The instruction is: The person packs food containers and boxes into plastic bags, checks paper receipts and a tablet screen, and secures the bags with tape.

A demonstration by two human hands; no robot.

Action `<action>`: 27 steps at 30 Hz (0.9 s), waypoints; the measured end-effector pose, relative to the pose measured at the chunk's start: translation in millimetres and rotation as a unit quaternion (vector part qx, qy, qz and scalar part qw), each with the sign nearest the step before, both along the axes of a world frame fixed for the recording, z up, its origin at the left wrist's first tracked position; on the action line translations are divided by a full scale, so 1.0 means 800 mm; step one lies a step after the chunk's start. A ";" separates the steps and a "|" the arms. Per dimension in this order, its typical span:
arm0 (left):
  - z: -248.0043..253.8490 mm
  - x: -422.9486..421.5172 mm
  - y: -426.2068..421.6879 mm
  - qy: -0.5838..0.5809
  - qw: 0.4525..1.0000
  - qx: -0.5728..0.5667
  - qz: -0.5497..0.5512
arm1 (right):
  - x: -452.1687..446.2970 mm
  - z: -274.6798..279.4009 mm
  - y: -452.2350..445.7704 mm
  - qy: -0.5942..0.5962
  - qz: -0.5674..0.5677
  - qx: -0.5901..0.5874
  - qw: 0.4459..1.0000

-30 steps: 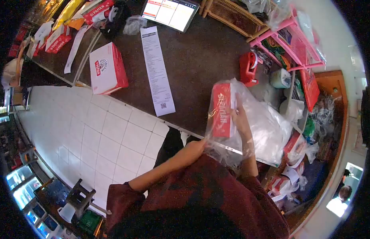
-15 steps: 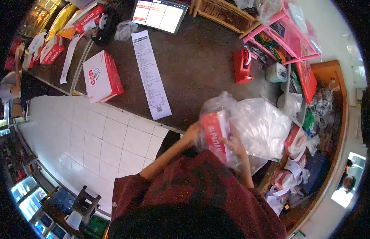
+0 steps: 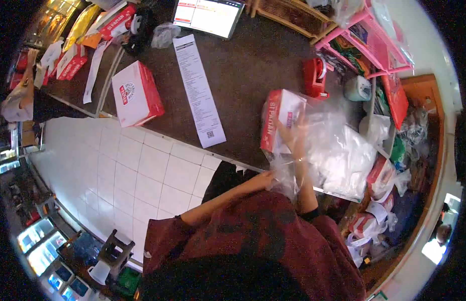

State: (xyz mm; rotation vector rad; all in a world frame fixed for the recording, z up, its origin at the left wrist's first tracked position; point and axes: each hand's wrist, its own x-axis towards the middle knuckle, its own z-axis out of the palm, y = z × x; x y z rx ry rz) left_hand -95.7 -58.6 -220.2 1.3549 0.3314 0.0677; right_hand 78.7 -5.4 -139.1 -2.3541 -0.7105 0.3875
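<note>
A red and white box [image 3: 292,106] lies on the dark counter near its front edge, inside a clear plastic bag [image 3: 285,175]. My left hand [image 3: 264,179] is closed on the bag's edge, below the box. Inside or behind the film, my right hand [image 3: 293,138] rests against the box's white face with its fingers apart; motion blurs it. Right of the box lies a pile of clear plastic bags [image 3: 338,158]. A long printed receipt [image 3: 199,93] lies to the left, and beyond it stands another red and white box [image 3: 135,95].
A red tape dispenser [image 3: 315,79] and a pink rack [image 3: 368,42] stand at the back right. A tablet [image 3: 208,16] is at the back. Bagged boxes [image 3: 366,223] sit at the lower right. Another person [image 3: 17,103] is at the far left.
The bagged box has moved up onto the counter and turned so its white face shows. My left hand has shifted from beside the box to the bag below it.
</note>
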 end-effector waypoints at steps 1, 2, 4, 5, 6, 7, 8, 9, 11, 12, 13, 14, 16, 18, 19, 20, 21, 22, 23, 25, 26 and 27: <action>-0.027 -0.002 0.004 -0.007 0.997 -0.046 -0.060 | -0.004 -0.022 -0.001 0.003 0.004 0.002 1.000; -0.033 -0.007 0.012 -0.011 0.994 -0.066 -0.088 | -0.015 -0.029 0.004 -0.063 0.032 -0.061 0.996; -0.025 -0.023 0.033 0.076 0.988 -0.096 -0.094 | -0.038 -0.006 0.035 -0.082 0.049 -0.233 0.968; -0.014 -0.035 0.042 0.165 0.978 -0.107 -0.073 | -0.040 -0.009 0.037 -0.080 0.052 -0.230 0.968; -0.009 -0.047 0.045 0.167 0.978 -0.106 -0.070 | -0.040 -0.013 0.033 -0.093 0.062 -0.220 0.969; -0.004 -0.058 0.048 0.149 0.974 -0.166 0.041 | -0.038 -0.015 0.031 -0.106 0.072 -0.209 0.970; -0.002 -0.065 0.051 0.128 0.955 -0.224 0.149 | -0.036 -0.013 0.033 -0.078 0.073 -0.209 0.972; -0.002 -0.067 0.058 0.130 0.954 -0.223 0.151 | -0.041 -0.013 0.033 -0.076 0.074 -0.208 0.972; -0.004 -0.068 0.078 0.129 0.950 -0.239 0.154 | -0.054 -0.008 0.028 -0.060 0.090 -0.225 0.968; 0.030 -0.062 0.100 0.183 0.963 -0.171 0.099 | -0.055 -0.013 0.028 -0.060 0.083 -0.222 0.970; 0.056 -0.053 0.110 0.182 0.965 -0.166 0.092 | -0.053 -0.025 0.026 -0.040 0.082 -0.141 0.986; 0.078 -0.046 0.114 0.215 0.967 0.041 0.134 | -0.051 -0.034 0.020 -0.029 0.072 -0.099 0.992; 0.129 -0.037 0.117 0.226 0.928 0.258 0.148 | -0.043 -0.050 0.009 -0.130 0.129 -0.054 0.982; 0.180 -0.018 0.136 0.135 0.891 0.395 0.179 | -0.030 -0.036 -0.010 -0.146 0.174 0.037 0.973; 0.196 -0.014 0.140 0.074 0.906 0.386 0.160 | -0.022 -0.030 -0.019 -0.154 0.199 0.079 0.965; 0.216 -0.007 0.138 0.025 0.903 0.407 0.136 | -0.022 -0.021 -0.037 -0.176 0.140 0.071 0.972; 0.231 0.001 0.129 -0.001 0.896 0.425 0.124 | -0.020 -0.014 -0.055 -0.223 0.247 0.037 0.942; 0.248 0.017 0.115 0.015 0.911 0.393 0.124 | -0.019 0.004 -0.078 -0.192 0.249 0.052 0.948; 0.252 0.031 0.102 -0.003 0.883 0.455 0.116 | -0.018 0.022 -0.102 -0.162 0.251 0.067 0.952; 0.275 0.076 0.051 -0.006 0.900 0.419 0.123 | 0.016 0.092 -0.153 0.074 0.206 -0.045 0.975; 0.275 0.097 0.028 -0.006 0.868 0.486 0.106 | 0.035 0.099 -0.183 0.100 0.195 0.006 0.976; 0.275 0.120 0.005 -0.008 0.828 0.551 0.100 | 0.055 0.108 -0.216 0.121 0.192 0.059 0.972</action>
